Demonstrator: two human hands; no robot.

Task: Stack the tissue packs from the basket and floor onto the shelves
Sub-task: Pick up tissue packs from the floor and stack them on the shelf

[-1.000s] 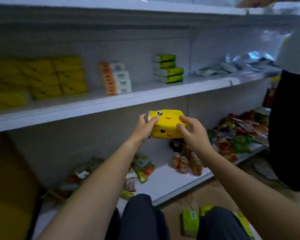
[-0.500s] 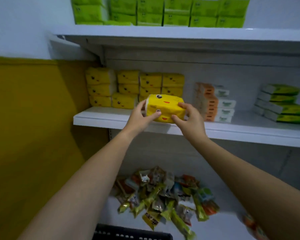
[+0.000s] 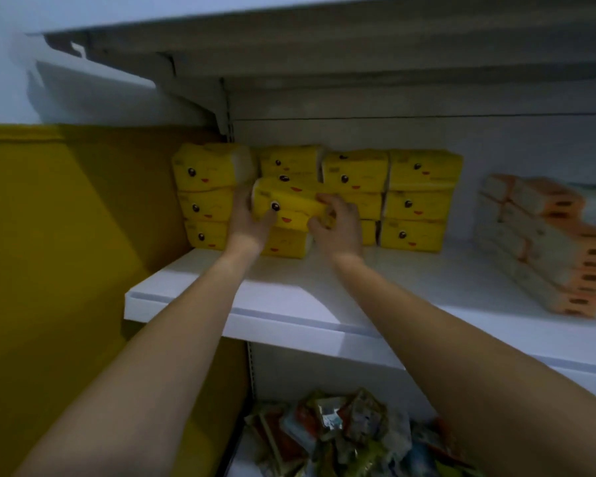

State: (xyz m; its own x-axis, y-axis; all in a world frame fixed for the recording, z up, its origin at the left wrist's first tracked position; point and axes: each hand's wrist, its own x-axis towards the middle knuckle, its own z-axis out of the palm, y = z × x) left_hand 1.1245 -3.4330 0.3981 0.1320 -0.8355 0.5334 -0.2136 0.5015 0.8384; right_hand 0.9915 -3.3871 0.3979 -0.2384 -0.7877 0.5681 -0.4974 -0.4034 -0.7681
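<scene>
1. At the left edge: mustard-yellow wall panel (image 3: 66, 235), hard against a white metal shelf board (image 3: 289, 304).
2. Along the back of that board: columns of yellow face-printed tissue packs (image 3: 424, 201), three high; well to the right, orange-and-white wrapped packs (image 3: 547, 249).
3. Below the board: heap of crinkly coloured snack packets (image 3: 341, 435).
4. In front of the yellow columns, tilted above a lone front pack (image 3: 286, 244): yellow soft tissue pack with a cartoon face (image 3: 289, 201), gripped at both ends.
5. Left hand (image 3: 246, 225) clasped round its left end; right hand (image 3: 339, 225) pinching its right end, fingers curled.

The yellow pack (image 3: 289, 204) partly hides the left hand (image 3: 246, 230), and orange packs (image 3: 547, 246) blur at right.
</scene>
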